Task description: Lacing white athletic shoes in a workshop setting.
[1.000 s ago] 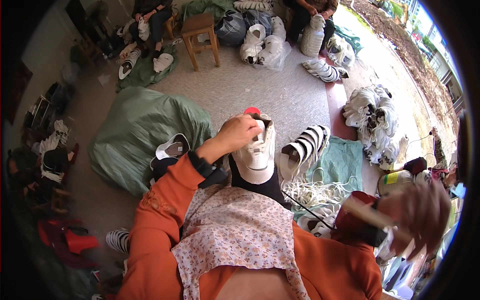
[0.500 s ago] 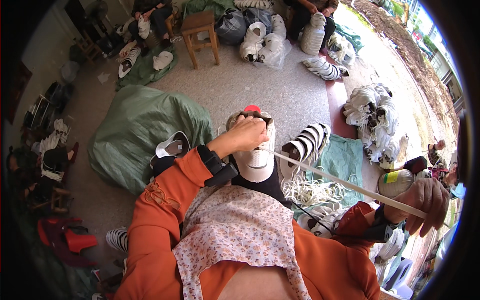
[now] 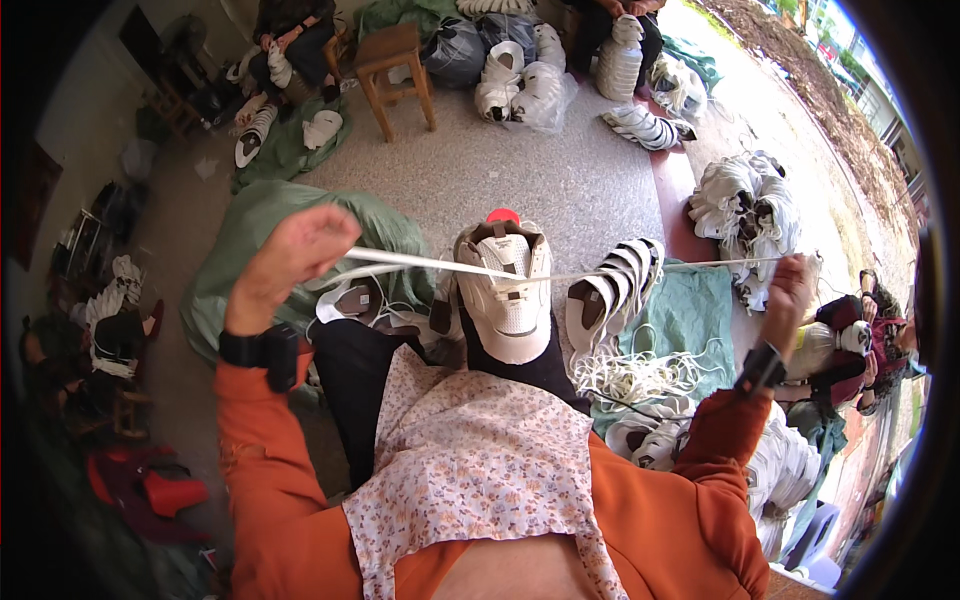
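A white sneaker (image 3: 507, 292) stands toe-up on the person's lap, its long axis running away from the body, while the left hand (image 3: 290, 262) and right hand (image 3: 790, 292), fingers closed, pull a white lace (image 3: 420, 263) taut sideways through its eyelets.

Informal shoe-making workshop on a concrete floor: heaps of white shoe uppers (image 3: 745, 195), bundled laces (image 3: 640, 375), green sacks (image 3: 270, 235), a wooden stool (image 3: 395, 65), other workers (image 3: 290, 30) seated among piles
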Demonstrator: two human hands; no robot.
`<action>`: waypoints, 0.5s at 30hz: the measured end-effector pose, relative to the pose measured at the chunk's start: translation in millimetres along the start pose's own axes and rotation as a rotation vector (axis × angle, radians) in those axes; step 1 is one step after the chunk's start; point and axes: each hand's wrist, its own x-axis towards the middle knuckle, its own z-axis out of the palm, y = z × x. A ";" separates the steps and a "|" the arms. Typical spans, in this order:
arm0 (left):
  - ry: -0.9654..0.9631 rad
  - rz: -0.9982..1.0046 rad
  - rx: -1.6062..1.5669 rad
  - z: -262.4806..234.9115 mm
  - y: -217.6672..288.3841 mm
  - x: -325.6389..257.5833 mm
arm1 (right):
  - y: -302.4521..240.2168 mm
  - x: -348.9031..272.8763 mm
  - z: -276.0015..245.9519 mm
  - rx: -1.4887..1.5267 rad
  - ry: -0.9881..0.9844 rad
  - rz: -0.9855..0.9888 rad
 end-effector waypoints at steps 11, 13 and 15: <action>0.041 0.062 0.789 20.7 -75.2 -0.4 | 230.8 -100.2 81.6 -0.834 -0.409 0.274; -0.014 0.272 0.591 72.2 -74.6 35.8 | 248.5 -117.3 98.4 -0.892 -0.697 0.246; -0.015 0.482 0.578 118.6 -70.1 70.7 | 257.9 -123.4 107.5 -0.988 -0.779 0.256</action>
